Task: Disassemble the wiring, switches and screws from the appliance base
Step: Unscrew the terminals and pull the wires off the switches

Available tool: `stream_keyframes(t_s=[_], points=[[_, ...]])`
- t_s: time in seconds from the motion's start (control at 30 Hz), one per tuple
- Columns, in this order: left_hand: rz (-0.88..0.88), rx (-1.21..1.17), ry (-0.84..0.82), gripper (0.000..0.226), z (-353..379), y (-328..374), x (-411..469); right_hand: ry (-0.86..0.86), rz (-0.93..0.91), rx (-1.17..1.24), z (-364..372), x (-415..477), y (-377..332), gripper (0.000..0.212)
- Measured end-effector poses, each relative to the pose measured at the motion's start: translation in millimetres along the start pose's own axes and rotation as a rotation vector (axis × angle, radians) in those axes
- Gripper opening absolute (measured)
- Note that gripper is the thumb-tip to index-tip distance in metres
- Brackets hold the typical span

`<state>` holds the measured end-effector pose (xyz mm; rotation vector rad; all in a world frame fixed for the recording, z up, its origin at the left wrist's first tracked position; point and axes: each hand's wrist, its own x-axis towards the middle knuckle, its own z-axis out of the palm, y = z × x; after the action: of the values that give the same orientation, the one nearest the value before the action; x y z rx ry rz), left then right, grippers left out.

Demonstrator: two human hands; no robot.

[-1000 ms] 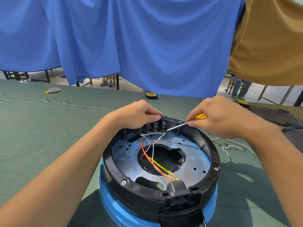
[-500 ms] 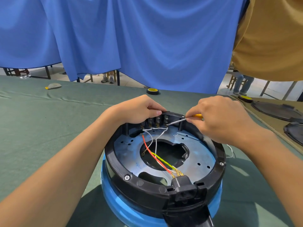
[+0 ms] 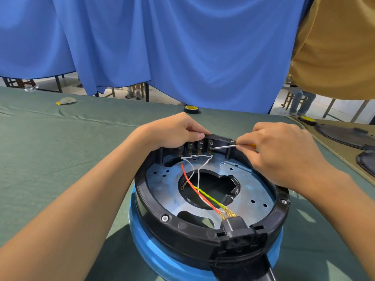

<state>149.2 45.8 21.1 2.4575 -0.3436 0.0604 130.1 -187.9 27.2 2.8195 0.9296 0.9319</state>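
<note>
Two hands at work on far edge of appliance base (image 3: pixel 154 199). Right hand (image 3: pixel 284 153): fingertips pinched on thin screwdriver (image 3: pixel 225 147) where shaft meets yellow handle, handle mostly tucked behind fingers. Metal tip roughly level, pointing left, set against rightmost of four switches (image 3: pixel 194 148) in a row under the far rim. Left hand (image 3: pixel 172 132): fingers curled over same far rim just above the switches, thumb flat on black plastic, gripping the rim.

Below the switches, short white wires (image 3: pixel 197 157) looped terminal to terminal; two longer white leads dropping toward centre hole. Red wire (image 3: pixel 194 189) from left end of row, diagonal across hole to black power socket (image 3: pixel 237 226) at near rim. Alongside it, yellow-green wire (image 3: pixel 209 196) into same socket, brass terminals showing there.

Round grey metal plate (image 3: pixel 253 191) inside black ring, punched with small holes, large irregular cut-out at centre. Hex screw (image 3: pixel 165 218) seated in ring at near left, another at right. Blue body (image 3: pixel 162 258) under the ring, standing on green cloth table (image 3: pixel 60 149).

Farther out: tape roll (image 3: pixel 191 109) past the hands, black round parts (image 3: pixel 345 134) well apart at right edge, blue curtain (image 3: pixel 182 47) behind, ochre cloth (image 3: pixel 334 47) top right
</note>
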Motion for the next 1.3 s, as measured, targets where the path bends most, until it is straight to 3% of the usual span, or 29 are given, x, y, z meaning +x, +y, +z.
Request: stream_keyframes(t_s=[0.3, 0.57, 0.87, 1.03, 1.13, 1.3], points=[[-0.022, -0.001, -0.01, 0.028, 0, 3, -1, -0.058, -0.014, -0.063, -2, 2, -3, 0.026], [-0.019, -0.018, -0.017, 0.028, 1, 3, -1, -0.136, -0.073, -0.131, -12, 29, 1, 0.013], [-0.039, -0.024, -0.013, 0.027, 0, 3, -2, -0.423, -0.311, -0.044, -14, 96, 7, 0.014], [-0.051, -0.032, -0.019, 0.027, 0, 4, -2, -0.532, -0.318, 0.063, -13, 105, 11, 0.012], [-0.052, -0.026, -0.016, 0.027, 0, 3, -3, -0.464, -0.292, 0.052, -12, 93, 14, 0.013], [-0.053, -0.058, -0.015, 0.027, 0, 4, -5, -0.184, -0.197, 0.001, -8, 39, 17, 0.016]])
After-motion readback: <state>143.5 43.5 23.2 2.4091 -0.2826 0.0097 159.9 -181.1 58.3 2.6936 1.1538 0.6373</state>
